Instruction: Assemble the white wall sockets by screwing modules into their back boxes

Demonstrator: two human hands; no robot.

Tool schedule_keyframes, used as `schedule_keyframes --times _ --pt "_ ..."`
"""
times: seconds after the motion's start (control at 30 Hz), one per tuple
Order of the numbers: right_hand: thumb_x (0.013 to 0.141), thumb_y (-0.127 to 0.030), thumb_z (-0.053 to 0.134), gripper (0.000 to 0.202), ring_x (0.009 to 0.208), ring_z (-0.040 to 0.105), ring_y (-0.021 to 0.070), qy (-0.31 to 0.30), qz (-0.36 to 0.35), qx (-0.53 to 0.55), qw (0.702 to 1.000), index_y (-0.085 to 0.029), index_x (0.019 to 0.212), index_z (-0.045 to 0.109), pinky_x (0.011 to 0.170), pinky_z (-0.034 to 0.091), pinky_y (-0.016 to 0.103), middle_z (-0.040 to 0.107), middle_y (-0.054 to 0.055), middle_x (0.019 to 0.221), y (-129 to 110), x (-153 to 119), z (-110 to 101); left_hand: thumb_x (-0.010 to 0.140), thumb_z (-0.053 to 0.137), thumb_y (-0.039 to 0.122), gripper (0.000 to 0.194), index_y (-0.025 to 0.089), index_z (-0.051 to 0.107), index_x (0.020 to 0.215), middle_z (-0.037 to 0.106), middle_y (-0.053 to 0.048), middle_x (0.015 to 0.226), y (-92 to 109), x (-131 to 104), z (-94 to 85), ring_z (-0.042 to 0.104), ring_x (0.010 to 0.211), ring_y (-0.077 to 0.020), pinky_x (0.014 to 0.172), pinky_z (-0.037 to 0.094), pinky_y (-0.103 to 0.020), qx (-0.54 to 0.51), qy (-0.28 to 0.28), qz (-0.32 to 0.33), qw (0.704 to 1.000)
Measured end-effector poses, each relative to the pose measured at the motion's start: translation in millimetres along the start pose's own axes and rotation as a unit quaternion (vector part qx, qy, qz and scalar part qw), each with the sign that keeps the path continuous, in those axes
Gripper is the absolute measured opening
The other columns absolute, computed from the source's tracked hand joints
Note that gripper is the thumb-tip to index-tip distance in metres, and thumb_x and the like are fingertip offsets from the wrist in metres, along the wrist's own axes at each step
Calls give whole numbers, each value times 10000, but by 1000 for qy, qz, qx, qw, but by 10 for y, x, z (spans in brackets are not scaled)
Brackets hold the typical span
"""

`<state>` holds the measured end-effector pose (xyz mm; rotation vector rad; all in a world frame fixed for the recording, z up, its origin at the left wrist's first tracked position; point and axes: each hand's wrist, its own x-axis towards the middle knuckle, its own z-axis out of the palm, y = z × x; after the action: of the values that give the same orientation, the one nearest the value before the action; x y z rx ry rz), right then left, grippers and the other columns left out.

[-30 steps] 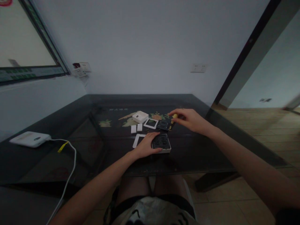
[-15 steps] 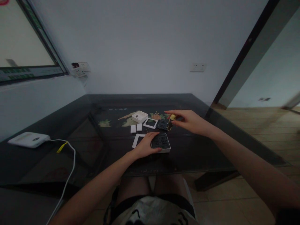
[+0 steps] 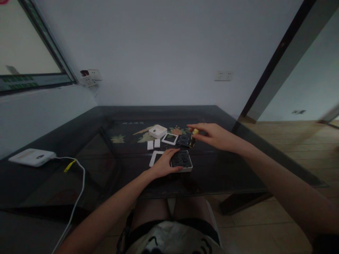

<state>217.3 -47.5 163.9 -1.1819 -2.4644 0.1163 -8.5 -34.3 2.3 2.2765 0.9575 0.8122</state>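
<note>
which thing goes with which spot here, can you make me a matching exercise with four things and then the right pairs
Things
1. left hand
2. right hand
3. white device
4. two small white pieces

Places or states
A. side by side, on the near side of the hollow white box
B. holding the yellow-topped object
C. on the left part of the table, joined to a white cable
D. gripping the black-faced box

Right pairs: 1-D, 2-B, 3-C, 4-A

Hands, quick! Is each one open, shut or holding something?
Left hand: holding the black-faced white box.
Right hand: holding a yellow-topped object, pinched.
</note>
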Motion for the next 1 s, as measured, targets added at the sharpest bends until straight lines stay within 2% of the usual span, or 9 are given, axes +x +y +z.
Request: schedule_keyframes --times 0.13,0.23,0.3,0.43,0.57,0.67,0.73,0.87,1.0 --pt "882 -244 509 337 739 612 140 -12 -12 16 1000 -196 1206 588 654 432 252 703 54 972 -27 23 -18 714 696 445 730 200 419 1344 452 -122 1349 -1 -3 -3 419 1252 -284 1077 323 -454 -1 0 -3 1000" --pt "890 -345 519 245 726 616 162 18 18 -88 996 -189 1013 663 631 402 260 704 54 868 -83 56 52 709 703 445 740 191 419 1344 449 -126 1352 -6 -2 -4 414 1256 -283 1085 313 -449 1 1 2 1000" --pt "894 -450 489 326 700 622 190 32 63 -175 982 -179 929 666 591 375 267 698 68 788 -122 77 106 710 705 437 740 192 415 1345 450 -125 1351 -3 0 -7 415 1255 -279 1085 315 -446 3 1 4 1000" --pt "905 -525 417 433 733 634 229 21 99 -232 967 -167 995 644 581 383 287 700 99 837 -154 87 130 710 706 429 733 200 417 1343 450 -123 1348 9 4 -13 413 1258 -277 1084 317 -448 6 -1 0 1000" --pt "903 -376 489 401 899 613 218 -6 28 -131 991 -159 1235 547 702 443 302 649 119 1084 -89 57 27 714 702 432 728 204 416 1344 450 -121 1352 18 2 -14 408 1264 -278 1086 314 -450 5 -2 -1 1000" --pt "871 -206 523 379 869 604 178 -33 -23 -69 997 -160 1246 554 732 446 276 633 98 1057 -35 41 -56 719 699 426 720 198 417 1341 448 -119 1355 24 0 -12 407 1265 -273 1088 313 -443 6 -2 -1 1000" --pt "871 -163 510 336 830 603 158 -35 -37 -67 996 -191 1195 597 719 438 263 637 71 1010 -39 32 -79 717 702 420 719 192 419 1338 449 -120 1353 26 -1 -10 413 1260 -269 1088 315 -437 5 -1 -1 1000" --pt "912 -321 493 247 797 615 179 -22 -7 -182 983 -229 1070 657 642 406 264 651 56 956 -176 2 -32 719 702 414 712 201 419 1337 451 -115 1350 20 -4 -6 417 1257 -268 1084 321 -437 2 0 3 1000" --pt "925 -475 406 386 715 632 218 -29 55 -293 954 -211 1082 638 549 373 270 662 77 901 -326 -36 47 719 702 420 710 215 421 1338 452 -110 1347 14 -9 -7 413 1261 -267 1084 322 -439 -1 2 4 1000"
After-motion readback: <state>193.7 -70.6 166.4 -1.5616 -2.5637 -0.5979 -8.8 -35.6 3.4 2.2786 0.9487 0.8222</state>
